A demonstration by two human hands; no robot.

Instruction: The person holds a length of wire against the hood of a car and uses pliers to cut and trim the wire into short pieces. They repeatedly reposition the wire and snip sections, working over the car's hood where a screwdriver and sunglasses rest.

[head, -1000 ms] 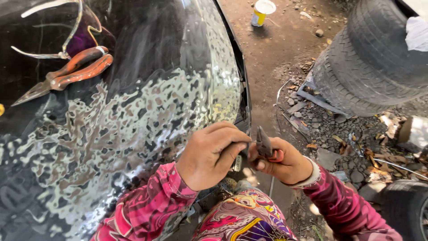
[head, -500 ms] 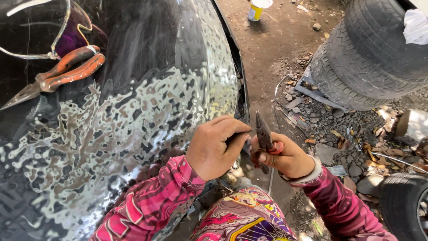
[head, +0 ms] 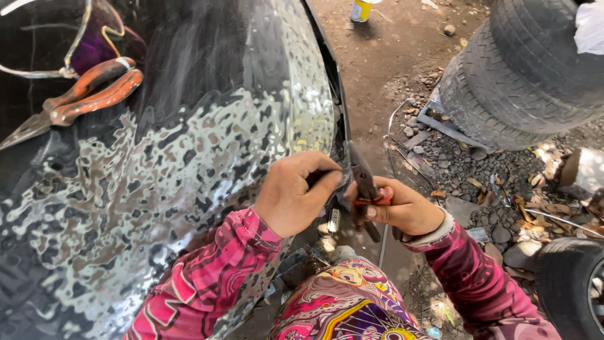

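A pair of dark pliers with red-lined handles (head: 365,189) sits at the middle of the view, its nose pointing up toward 11 o'clock at the lower edge of a black car panel (head: 189,189). The right hand (head: 402,211) is wrapped around the handles, fingers curled tight on them. Just to its 9 o'clock the left hand (head: 296,192) rests against the panel's edge, its fingers (head: 324,179) pressed together and pinching something small at the nose of the pliers; what that small thing is cannot be made out, as the thumb and the tool cover it. A small shiny metal piece (head: 332,221) shows just below the two hands.

As a judgement, the work at this edge looks to be in mid-course: the tool is applied and both hands are engaged, but nothing shows a finished fastening or a freed part, so how much is left cannot be told.

Outward from there, the panel fills the left half of the view, its glossy surface mirroring broken patches of light. At 10 o'clock a second pair of pliers with orange handles (head: 82,97) lies on the panel, well apart from the hands, with a loop of pale wire (head: 69,56) near it. Both arms wear pink patterned sleeves (head: 214,271). At 2 o'clock stand stacked tyres (head: 528,69) on dirt ground (head: 390,56) strewn with stones and dry leaves, and another wheel (head: 576,283) shows at 4 o'clock. A yellow and white can (head: 360,9) stands at 12 o'clock.
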